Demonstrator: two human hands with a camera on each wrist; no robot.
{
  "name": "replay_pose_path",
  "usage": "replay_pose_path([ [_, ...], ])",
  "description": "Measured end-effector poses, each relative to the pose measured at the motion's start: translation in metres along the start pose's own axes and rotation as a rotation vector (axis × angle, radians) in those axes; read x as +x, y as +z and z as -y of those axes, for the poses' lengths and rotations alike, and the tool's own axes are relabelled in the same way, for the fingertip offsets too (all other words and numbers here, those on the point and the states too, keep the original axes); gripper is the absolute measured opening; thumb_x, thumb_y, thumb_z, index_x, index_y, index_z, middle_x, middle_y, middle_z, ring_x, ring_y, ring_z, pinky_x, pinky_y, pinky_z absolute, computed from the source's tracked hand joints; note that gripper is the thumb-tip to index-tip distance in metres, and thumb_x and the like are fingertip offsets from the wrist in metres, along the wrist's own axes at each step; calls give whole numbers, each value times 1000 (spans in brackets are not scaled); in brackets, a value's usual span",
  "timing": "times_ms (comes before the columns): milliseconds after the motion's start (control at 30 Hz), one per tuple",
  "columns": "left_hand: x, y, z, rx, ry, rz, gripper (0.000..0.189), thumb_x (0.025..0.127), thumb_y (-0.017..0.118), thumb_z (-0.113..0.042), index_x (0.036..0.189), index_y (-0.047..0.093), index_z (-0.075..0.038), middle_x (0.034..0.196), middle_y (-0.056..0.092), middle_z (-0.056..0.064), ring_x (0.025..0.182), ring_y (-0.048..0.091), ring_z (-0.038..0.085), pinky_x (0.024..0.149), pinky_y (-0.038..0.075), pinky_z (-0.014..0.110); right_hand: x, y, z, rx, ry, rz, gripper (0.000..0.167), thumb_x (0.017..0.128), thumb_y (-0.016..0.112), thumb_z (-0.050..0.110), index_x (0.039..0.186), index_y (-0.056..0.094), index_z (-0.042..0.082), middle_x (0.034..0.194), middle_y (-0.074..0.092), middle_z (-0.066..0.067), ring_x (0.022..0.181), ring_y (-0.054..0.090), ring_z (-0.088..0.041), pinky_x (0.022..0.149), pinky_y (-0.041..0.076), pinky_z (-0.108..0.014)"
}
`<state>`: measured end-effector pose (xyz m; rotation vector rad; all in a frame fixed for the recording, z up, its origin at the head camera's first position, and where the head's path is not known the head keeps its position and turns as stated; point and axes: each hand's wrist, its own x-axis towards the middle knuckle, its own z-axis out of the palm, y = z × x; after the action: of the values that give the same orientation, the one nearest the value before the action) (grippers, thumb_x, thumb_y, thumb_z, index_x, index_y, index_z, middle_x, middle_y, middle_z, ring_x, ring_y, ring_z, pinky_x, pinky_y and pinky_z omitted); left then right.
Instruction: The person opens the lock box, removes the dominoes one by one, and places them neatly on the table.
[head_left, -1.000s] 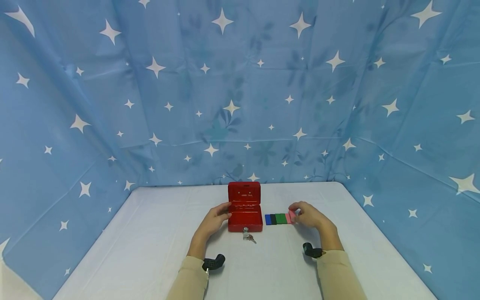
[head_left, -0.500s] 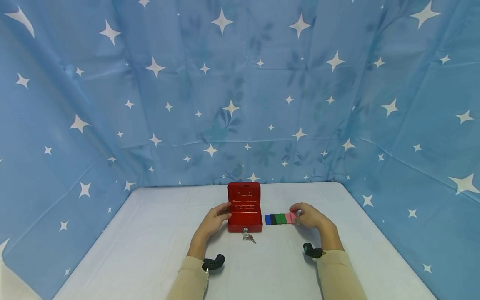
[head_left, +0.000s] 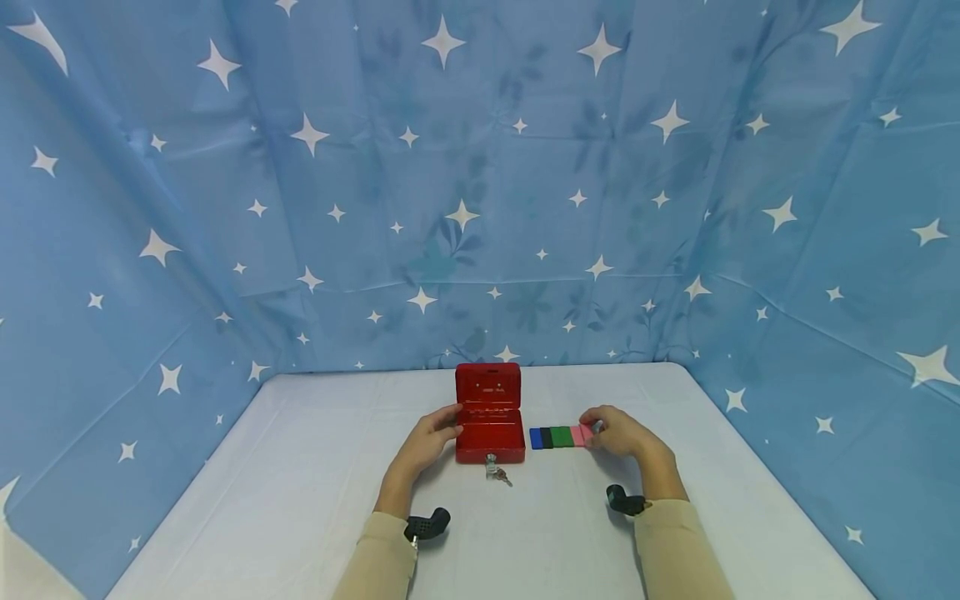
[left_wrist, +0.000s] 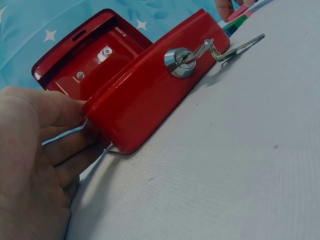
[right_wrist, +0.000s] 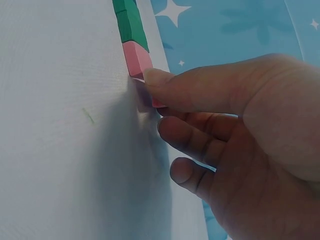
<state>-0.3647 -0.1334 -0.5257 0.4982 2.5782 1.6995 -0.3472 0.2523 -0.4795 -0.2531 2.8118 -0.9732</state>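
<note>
A red cash box (head_left: 491, 437) stands in the head view with its lid up and its tray bare. My left hand (head_left: 426, 438) rests against the box's left wall, thumb near the front corner in the left wrist view. To the right of the box lies a row of flat blocks: blue (head_left: 535, 439), black (head_left: 546, 438), green (head_left: 561, 437) and pink (head_left: 576, 437). At the row's right end my right hand (head_left: 617, 432) pinches another pink block (right_wrist: 158, 103) between thumb and fingers; the thumb mostly hides it in the right wrist view.
A key (left_wrist: 200, 51) sits in the lock (left_wrist: 179, 62) on the box's front, with a second key (left_wrist: 245, 46) hanging from it onto the white table (head_left: 525, 533). Blue star-patterned curtains (head_left: 480, 183) close off the back and sides.
The pink block in my right hand has come down from a slight tilt to lie level with the row's end. The left hand and the box have stayed put.
</note>
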Motion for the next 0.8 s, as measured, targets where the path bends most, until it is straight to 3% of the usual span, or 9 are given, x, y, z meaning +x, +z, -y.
replay_pose_path([
  [500,0,1,-1,-16,-22,-8,51,102,59,-16,152,53,-9,152,58,13,144,51,35,121,37,60,0,1,0,-15,12,-9,42,86,78,4,127,69,4,128,64,-16,113,58,-32,100,52,-60],
  [800,0,1,0,-23,-11,1,50,102,59,-17,151,53,-9,152,57,13,144,50,36,120,37,62,1,2,-1,-21,13,-8,40,86,78,2,125,72,5,123,67,-12,106,58,-27,96,54,-54],
])
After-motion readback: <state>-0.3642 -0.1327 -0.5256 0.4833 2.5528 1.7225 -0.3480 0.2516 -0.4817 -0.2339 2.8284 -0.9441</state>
